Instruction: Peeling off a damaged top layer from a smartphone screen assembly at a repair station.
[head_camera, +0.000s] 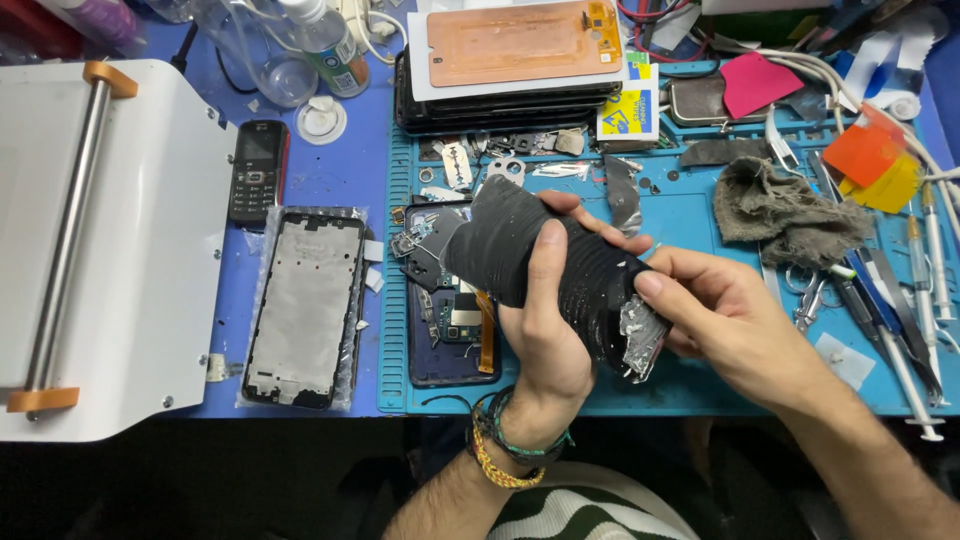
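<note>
I hold a black phone screen panel (500, 240) tilted above the blue work mat (700, 225). My left hand (545, 330) grips it from below, thumb pressed across its dark back. My right hand (720, 320) pinches the panel's lower right end, where shattered silvery glass (640, 330) shows. Under the panel lies an opened phone body (445, 340) with bare circuit boards and an orange flex cable.
A phone frame (305, 305) in clear plastic and a small black keypad phone (257, 170) lie left of the mat. A white machine (120, 240) fills the far left. Stacked screens (510, 90) sit at the back; a grey rag (790, 210), tweezers and syringes crowd the right.
</note>
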